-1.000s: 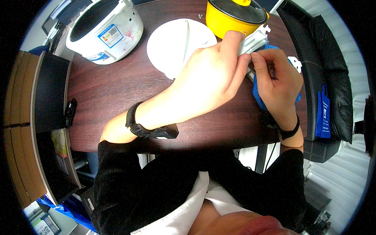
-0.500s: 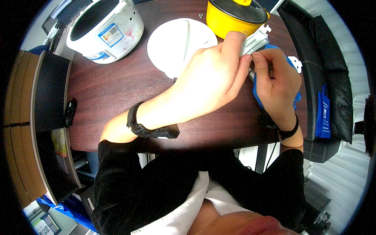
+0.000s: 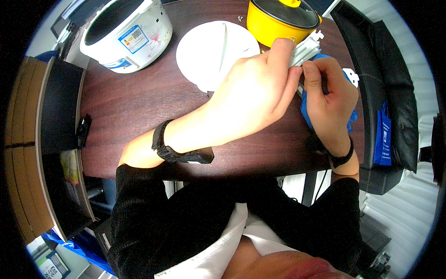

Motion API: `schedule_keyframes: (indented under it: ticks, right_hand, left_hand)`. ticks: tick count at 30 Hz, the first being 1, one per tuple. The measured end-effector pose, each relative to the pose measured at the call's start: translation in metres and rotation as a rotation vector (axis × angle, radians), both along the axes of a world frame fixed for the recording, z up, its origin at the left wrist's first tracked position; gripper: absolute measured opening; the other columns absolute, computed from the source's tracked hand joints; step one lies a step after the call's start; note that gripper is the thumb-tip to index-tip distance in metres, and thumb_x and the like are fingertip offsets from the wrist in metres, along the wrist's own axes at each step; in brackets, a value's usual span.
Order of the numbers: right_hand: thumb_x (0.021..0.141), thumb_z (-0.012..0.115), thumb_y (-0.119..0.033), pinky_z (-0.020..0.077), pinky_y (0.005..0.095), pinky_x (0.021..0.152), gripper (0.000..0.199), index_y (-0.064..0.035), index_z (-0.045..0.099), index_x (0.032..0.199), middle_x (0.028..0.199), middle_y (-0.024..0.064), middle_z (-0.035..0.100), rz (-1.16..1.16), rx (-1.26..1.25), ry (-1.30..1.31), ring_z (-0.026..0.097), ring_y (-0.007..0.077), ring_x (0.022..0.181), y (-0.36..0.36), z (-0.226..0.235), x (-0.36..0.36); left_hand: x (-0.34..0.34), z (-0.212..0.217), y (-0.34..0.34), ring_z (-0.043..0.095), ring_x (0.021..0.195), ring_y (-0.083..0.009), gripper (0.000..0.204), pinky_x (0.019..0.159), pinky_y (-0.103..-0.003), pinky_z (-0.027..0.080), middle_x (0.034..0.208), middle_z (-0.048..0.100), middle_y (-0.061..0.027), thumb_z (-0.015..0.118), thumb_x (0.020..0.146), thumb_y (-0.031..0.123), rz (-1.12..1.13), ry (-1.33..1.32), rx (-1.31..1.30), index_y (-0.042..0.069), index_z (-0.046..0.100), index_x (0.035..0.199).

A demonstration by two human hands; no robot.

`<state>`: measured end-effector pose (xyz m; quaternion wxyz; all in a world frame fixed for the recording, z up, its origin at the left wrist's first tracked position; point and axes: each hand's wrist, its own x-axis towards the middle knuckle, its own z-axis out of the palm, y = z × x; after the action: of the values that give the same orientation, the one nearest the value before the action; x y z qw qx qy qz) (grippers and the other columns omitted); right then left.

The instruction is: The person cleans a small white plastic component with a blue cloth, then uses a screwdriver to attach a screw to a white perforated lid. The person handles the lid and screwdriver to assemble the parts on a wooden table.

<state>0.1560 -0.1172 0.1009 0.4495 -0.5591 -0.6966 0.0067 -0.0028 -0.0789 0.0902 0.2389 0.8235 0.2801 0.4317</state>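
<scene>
My left hand (image 3: 258, 88) reaches across the table and grips a long white plastic piece (image 3: 306, 49) with notched, pronged ends. Its fingers are wrapped round the near part of the piece and hide some of it. Close beside it, my right hand (image 3: 332, 90) has thumb and forefinger pinched together at the near end of the piece. Whatever lies between those right fingertips is too small or covered to make out. Under and behind the right hand bunches a blue cloth-like thing (image 3: 305, 109). A white round lid-like disc (image 3: 197, 56) lies flat beyond my left forearm.
A white rice cooker body (image 3: 160, 39) with a flower print stands open at the far left. At the back right sits a yellow pot (image 3: 262, 28) with a dark lid. Small metal bits (image 3: 240, 18) lie between them. A black sofa (image 3: 392, 88) borders the table's right side.
Both hands keep almost the same pose around the white piece. The fingers and the piece shift very slightly, and the whole view moves a little.
</scene>
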Motion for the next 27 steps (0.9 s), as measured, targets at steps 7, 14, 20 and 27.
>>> schedule_keyframes:
  ticks: [7, 14, 20, 27]
  right_hand:
    - [0.091, 0.063, -0.016, 0.0437, 0.0298, 0.052, 0.013, -0.0045, 0.061, 0.085, 0.064, 0.0102, 0.060, -0.005, -0.051, 0.079, 0.060, 0.0193, 0.055, -0.002, 0.000, -0.001]
    - [0.091, 0.062, -0.014, 0.0436, 0.0295, 0.052, 0.012, -0.0040, 0.062, 0.085, 0.064, 0.0107, 0.060, 0.025, -0.051, 0.109, 0.060, 0.0192, 0.055, 0.000, -0.002, 0.001]
    - [0.090, 0.062, -0.014, 0.0465, 0.0327, 0.054, 0.009, -0.0047, 0.062, 0.090, 0.070, 0.0128, 0.063, 0.112, -0.015, -0.014, 0.063, 0.0255, 0.059, 0.006, 0.002, 0.007]
    - [0.087, 0.064, -0.016, 0.0481, 0.0379, 0.056, 0.011, -0.0061, 0.061, 0.091, 0.075, 0.0129, 0.064, 0.148, 0.039, -0.298, 0.064, 0.0315, 0.065, 0.010, 0.011, 0.017]
  left_hand:
    - [0.002, 0.000, -0.005, 0.063, 0.066, -0.0422, 0.029, 0.055, -0.045, 0.050, 0.071, 0.061, -0.0234, 0.057, 0.091, 0.011, 0.013, -0.007, 0.010, -0.002, 0.045, 0.114]
    - [0.004, 0.002, -0.008, 0.063, 0.066, -0.0426, 0.029, 0.055, -0.045, 0.050, 0.070, 0.061, -0.0239, 0.057, 0.091, 0.011, 0.050, -0.004, 0.010, -0.002, 0.045, 0.115]
    - [0.001, 0.003, -0.004, 0.064, 0.066, -0.0418, 0.028, 0.057, -0.044, 0.049, 0.072, 0.061, -0.0231, 0.056, 0.093, 0.012, 0.055, 0.003, -0.032, -0.001, 0.045, 0.115]
    - [0.001, 0.003, -0.001, 0.065, 0.066, -0.0390, 0.025, 0.058, -0.041, 0.050, 0.072, 0.062, -0.0212, 0.055, 0.093, 0.009, 0.053, 0.010, -0.034, -0.001, 0.047, 0.115]
